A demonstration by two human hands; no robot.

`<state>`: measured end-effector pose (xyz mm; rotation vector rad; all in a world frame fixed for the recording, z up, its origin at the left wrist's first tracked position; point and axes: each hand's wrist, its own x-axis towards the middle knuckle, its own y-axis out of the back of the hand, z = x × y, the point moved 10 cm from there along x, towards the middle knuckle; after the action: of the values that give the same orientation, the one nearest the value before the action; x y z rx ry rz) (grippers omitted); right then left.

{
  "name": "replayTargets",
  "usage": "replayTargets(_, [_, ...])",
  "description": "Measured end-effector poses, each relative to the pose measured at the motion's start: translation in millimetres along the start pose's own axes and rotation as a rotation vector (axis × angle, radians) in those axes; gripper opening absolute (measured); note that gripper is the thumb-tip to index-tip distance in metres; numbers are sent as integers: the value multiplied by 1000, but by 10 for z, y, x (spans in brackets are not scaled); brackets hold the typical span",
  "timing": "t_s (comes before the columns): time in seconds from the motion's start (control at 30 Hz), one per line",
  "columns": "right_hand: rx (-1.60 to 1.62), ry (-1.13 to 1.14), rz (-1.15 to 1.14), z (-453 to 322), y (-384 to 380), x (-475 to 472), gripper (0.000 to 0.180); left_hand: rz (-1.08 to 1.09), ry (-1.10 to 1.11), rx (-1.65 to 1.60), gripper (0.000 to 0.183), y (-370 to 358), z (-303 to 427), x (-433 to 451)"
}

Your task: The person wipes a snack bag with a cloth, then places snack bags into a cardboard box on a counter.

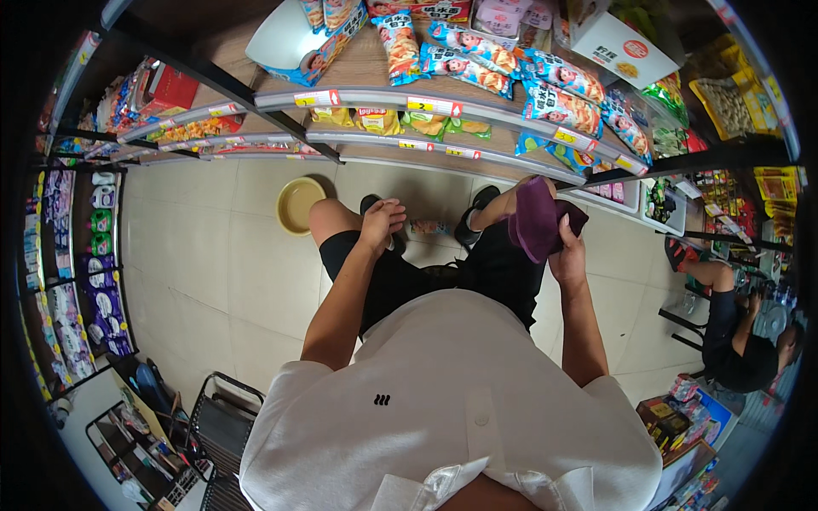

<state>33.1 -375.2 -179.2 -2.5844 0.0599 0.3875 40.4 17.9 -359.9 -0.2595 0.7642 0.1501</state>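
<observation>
A dark purple cloth (535,220) hangs folded from my right hand (567,250), which grips it by its near side, thumb on top. The cloth is over my right knee, close to the lower shelf edge. My left hand (382,223) is above my left thigh, its fingers loosely bent, with nothing in it. On the floor between my shoes lies a snack packet (429,227). A yellow plastic basin (300,205) stands on the tiles to the left of my left knee.
Ahead, a shelf (358,96) bears blue snack packets (470,69), an open display box (307,48) and a white carton (626,51). Low white bins (664,207) stand at the right. A folding chair (223,409) is behind left; another person (735,345) sits at the right.
</observation>
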Motion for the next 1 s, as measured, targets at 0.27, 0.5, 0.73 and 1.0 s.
replayTargets(0.27, [-124,-334,-28,943,10,353,53,79,362,-28,20,-95,-1468,787])
replayTargets(0.5, [-186,-751,111,1361,397,434,72,343,344,382,40,-308,-3188,1859])
replayTargets(0.73, [-461,-1096,239,1289,687,377,104,480,875,67,42,-76,-3578,1811])
replayTargets(1.0, [-643,-1107,361,799,1312,418,91,827,849,-229,78,197,-4689,2730])
